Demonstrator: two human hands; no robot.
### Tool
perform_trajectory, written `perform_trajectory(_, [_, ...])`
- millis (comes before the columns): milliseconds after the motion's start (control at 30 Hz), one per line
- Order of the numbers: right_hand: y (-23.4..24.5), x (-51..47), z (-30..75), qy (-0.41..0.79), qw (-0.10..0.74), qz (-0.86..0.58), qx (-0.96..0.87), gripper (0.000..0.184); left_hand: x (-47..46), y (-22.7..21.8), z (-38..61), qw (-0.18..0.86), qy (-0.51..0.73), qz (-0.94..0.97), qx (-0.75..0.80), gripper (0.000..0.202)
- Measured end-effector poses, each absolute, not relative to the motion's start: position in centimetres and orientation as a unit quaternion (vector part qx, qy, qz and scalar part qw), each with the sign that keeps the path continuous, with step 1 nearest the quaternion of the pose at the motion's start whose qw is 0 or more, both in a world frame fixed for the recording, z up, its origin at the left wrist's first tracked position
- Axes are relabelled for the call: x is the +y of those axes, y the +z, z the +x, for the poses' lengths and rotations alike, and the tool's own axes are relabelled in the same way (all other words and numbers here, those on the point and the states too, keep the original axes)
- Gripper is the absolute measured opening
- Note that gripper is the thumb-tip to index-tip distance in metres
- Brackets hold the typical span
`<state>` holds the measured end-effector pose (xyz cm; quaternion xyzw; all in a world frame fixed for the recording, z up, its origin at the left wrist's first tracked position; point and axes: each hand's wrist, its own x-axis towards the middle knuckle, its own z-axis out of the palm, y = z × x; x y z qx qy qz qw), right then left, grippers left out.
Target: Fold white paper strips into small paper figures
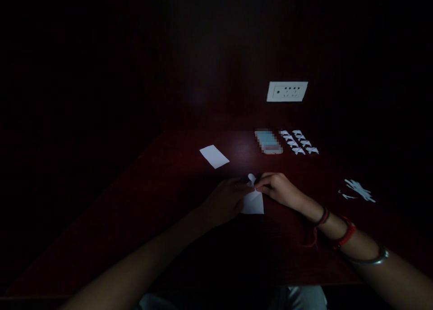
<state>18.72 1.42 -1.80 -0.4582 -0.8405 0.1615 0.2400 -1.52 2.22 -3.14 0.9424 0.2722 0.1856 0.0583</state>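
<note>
Steady the white paper (pixel 253 205) on the tabletop (pixel 169 179) with the left hand (pixel 223 202), too dark to tell whether pinching or just resting. With the right hand (pixel 280 189) pinched on its upper part, align edges before creasing firmly

A smartphone (pixel 268 141) lies near the far edge of the tabletop (pixel 162 184), with a white socket plate (pixel 287 92) on the wall (pixel 216 84) above that edge.
</note>
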Motion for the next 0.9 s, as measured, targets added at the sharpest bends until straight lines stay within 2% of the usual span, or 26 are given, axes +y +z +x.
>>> perform_trajectory(233, [-1.39, 1.14, 18.74, 0.166, 0.225, -0.474, -0.835, 0.020, 2.52, -3.18, -1.58, 0.054, 0.187, 0.942, 0.273, 0.041])
perform_trajectory(500, [-2.02, 1.80, 19.21, 0.206, 0.245, -0.460, -0.828, 0.007, 2.06, -2.74, -1.53, 0.063, 0.173, 0.942, 0.279, 0.039])
perform_trajectory(700, [-2.37, 1.78, 19.09, 0.274, 0.300, -0.448, -0.797, 0.053, 1.97, -2.85, -1.64, 0.060, 0.159, 0.938, 0.302, 0.042])
perform_trajectory(767, [-2.29, 1.79, 19.08, 0.284, 0.292, -0.442, -0.799, 0.055, 1.99, -2.94, -1.72, 0.059, 0.159, 0.938, 0.303, 0.043])
perform_trajectory(900, [-2.10, 1.83, 19.18, 0.295, 0.288, -0.432, -0.802, 0.046, 2.02, -3.03, -1.70, 0.068, 0.157, 0.939, 0.299, 0.045])
